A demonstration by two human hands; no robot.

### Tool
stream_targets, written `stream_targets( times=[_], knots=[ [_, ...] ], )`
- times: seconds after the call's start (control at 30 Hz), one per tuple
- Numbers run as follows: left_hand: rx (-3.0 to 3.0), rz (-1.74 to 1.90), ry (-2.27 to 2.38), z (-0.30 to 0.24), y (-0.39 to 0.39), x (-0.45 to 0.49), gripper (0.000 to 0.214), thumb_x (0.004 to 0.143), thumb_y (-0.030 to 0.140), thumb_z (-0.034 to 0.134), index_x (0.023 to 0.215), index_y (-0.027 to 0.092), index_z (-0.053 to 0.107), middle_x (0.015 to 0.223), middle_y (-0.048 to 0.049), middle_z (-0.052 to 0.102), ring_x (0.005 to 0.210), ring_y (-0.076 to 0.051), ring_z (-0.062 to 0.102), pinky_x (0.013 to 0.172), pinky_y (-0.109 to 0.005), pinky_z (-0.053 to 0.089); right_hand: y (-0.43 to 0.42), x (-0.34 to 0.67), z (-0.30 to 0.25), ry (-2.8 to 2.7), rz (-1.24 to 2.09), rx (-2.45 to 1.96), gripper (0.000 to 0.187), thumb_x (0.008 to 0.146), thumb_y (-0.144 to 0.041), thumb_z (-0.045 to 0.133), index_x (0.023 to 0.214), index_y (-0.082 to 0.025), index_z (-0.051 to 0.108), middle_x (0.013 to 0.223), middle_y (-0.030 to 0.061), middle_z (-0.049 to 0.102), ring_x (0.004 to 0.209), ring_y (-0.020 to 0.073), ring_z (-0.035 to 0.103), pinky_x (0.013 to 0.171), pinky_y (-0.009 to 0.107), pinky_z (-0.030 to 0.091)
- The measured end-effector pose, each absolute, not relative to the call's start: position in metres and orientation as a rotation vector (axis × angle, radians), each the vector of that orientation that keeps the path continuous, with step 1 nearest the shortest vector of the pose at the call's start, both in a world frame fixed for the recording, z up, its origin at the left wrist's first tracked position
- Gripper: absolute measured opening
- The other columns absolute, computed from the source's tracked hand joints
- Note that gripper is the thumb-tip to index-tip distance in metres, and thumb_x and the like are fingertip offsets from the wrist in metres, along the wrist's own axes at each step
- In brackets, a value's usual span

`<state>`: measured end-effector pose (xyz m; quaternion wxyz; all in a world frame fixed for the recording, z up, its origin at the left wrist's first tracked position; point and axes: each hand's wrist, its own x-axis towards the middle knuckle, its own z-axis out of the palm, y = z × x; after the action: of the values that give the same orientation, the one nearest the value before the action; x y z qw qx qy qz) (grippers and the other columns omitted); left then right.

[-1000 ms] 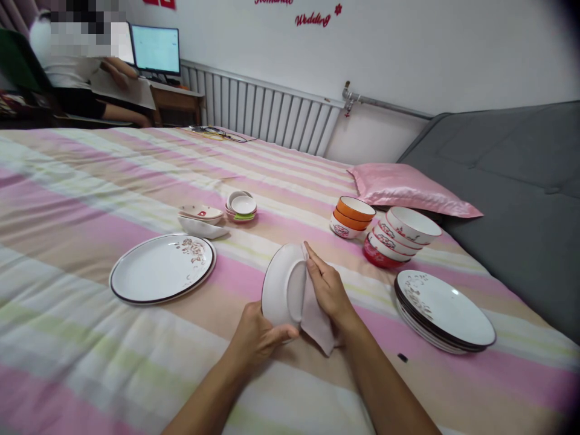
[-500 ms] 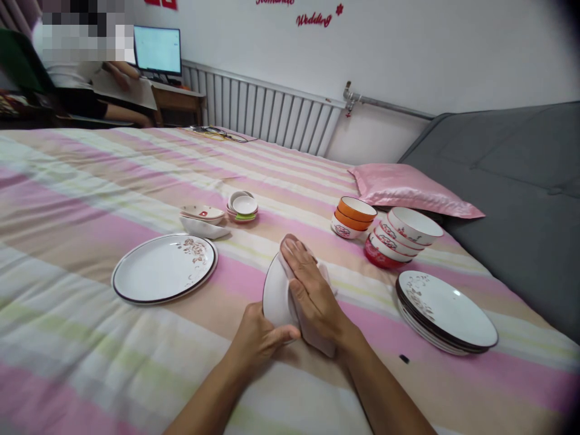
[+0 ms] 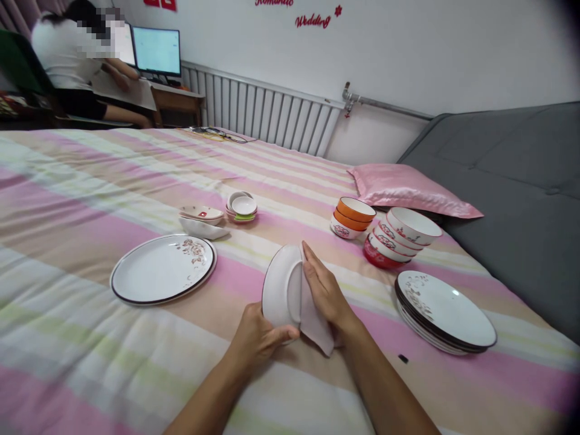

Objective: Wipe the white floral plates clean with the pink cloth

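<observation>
A white dish [image 3: 277,291] is held steeply tilted, its plain underside and raised foot ring facing the viewer (a thin dark line edges the rim). A pale cloth [image 3: 317,328] drapes against its right side, covering that part, one loose corner hanging down.

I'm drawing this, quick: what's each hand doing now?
Left hand: closed, holding the dish by its edge.
Right hand: fingers nearly straight, holding a cloth against the dish.

Smooth ceramic dish [image 3: 277,290], matt cloth [image 3: 315,323]
</observation>
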<state>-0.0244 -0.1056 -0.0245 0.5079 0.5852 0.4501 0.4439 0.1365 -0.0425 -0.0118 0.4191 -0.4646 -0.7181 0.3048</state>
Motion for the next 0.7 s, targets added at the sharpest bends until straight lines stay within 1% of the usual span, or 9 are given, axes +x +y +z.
stream_targets(
  times=[0.1, 0.17, 0.23, 0.33, 0.4, 0.5, 0.6, 0.63, 0.7],
  knots=[
    [1.406, 1.065, 1.114, -0.023, -0.106, -0.024, 0.043, 0.061, 0.042, 0.072, 0.084, 0.006, 0.067, 0.057, -0.0023, 0.058, 0.051, -0.013, 0.047, 0.048, -0.023, 0.041, -0.037, 0.141, -0.017, -1.722, 0.813, -1.218, 0.055, 0.09, -0.05, 0.036, 0.139, -0.024, 0.035, 0.145, 0.0027, 0.033, 0.136, 0.0201, 0.027, 0.114, 0.046, 0.016],
    [1.406, 1.057, 1.114, -0.023, -0.106, -0.024, 0.043, 0.062, 0.042, 0.071, 0.084, 0.005, 0.067, 0.055, -0.0013, 0.056, 0.048, -0.011, 0.043, 0.045, -0.022, 0.038, -0.034, 0.142, -0.021, -1.651, 0.831, -1.238, 0.057, 0.088, -0.053, 0.039, 0.135, -0.022, 0.042, 0.142, 0.0055, 0.039, 0.134, 0.0213, 0.032, 0.113, 0.045, 0.02],
    [1.398, 1.055, 1.104, -0.022, -0.106, -0.024, 0.043, 0.061, 0.041, 0.072, 0.084, 0.005, 0.067, 0.055, -0.0013, 0.057, 0.049, -0.011, 0.044, 0.044, -0.021, 0.037, -0.032, 0.143, -0.022, -1.566, 0.86, -1.249, 0.057, 0.087, -0.054, 0.039, 0.13, -0.02, 0.048, 0.138, 0.0074, 0.045, 0.13, 0.0219, 0.038, 0.11, 0.043, 0.025],
    [1.382, 1.071, 1.074, -0.022, -0.106, -0.024, 0.045, 0.057, 0.041, 0.075, 0.085, 0.006, 0.067, 0.065, -0.0047, 0.063, 0.059, -0.016, 0.052, 0.053, -0.023, 0.044, -0.031, 0.141, -0.021, -1.475, 0.874, -1.215, 0.049, 0.088, -0.052, 0.035, 0.12, -0.02, 0.054, 0.125, 0.0074, 0.057, 0.119, 0.0207, 0.049, 0.104, 0.039, 0.034],
    [1.38, 1.067, 1.06, -0.023, -0.107, -0.024, 0.047, 0.054, 0.039, 0.077, 0.086, 0.006, 0.067, 0.071, -0.0069, 0.065, 0.065, -0.019, 0.056, 0.06, -0.026, 0.047, -0.033, 0.138, -0.019, -1.457, 0.826, -1.179, 0.043, 0.09, -0.049, 0.033, 0.112, -0.02, 0.056, 0.115, 0.0065, 0.061, 0.111, 0.0192, 0.053, 0.099, 0.036, 0.039],
    [1.358, 1.035, 1.047, -0.024, -0.107, -0.024, 0.049, 0.053, 0.039, 0.078, 0.087, 0.006, 0.067, 0.074, -0.008, 0.066, 0.069, -0.021, 0.057, 0.063, -0.027, 0.047, -0.036, 0.136, -0.015, -1.415, 0.676, -1.174, 0.038, 0.092, -0.047, 0.03, 0.096, -0.021, 0.056, 0.096, 0.0047, 0.062, 0.095, 0.0181, 0.056, 0.087, 0.032, 0.043],
    [1.355, 1.002, 0.968, -0.023, -0.108, -0.023, 0.047, 0.053, 0.039, 0.079, 0.085, 0.006, 0.067, 0.077, -0.0086, 0.067, 0.074, -0.023, 0.059, 0.065, -0.029, 0.048, -0.041, 0.139, -0.009, -1.347, 0.476, -1.187, 0.037, 0.093, -0.045, 0.028, 0.082, -0.021, 0.053, 0.076, 0.0014, 0.056, 0.074, 0.0168, 0.053, 0.071, 0.03, 0.043],
    [1.366, 0.997, 0.931, -0.022, -0.108, -0.022, 0.046, 0.054, 0.038, 0.079, 0.086, 0.007, 0.067, 0.079, -0.0088, 0.067, 0.076, -0.024, 0.059, 0.067, -0.03, 0.049, -0.043, 0.14, -0.005, -1.338, 0.403, -1.183, 0.036, 0.093, -0.044, 0.028, 0.081, -0.021, 0.053, 0.075, 0.0011, 0.055, 0.072, 0.0166, 0.052, 0.069, 0.03, 0.042],
    [1.386, 1.002, 0.874, -0.02, -0.108, -0.021, 0.044, 0.058, 0.037, 0.077, 0.089, 0.007, 0.066, 0.084, -0.0093, 0.067, 0.083, -0.025, 0.06, 0.074, -0.031, 0.049, -0.049, 0.144, 0.003, -1.357, 0.25, -1.163, 0.034, 0.094, -0.04, 0.028, 0.083, -0.02, 0.054, 0.077, 0.0022, 0.056, 0.074, 0.0172, 0.053, 0.069, 0.03, 0.041]
  ],
)
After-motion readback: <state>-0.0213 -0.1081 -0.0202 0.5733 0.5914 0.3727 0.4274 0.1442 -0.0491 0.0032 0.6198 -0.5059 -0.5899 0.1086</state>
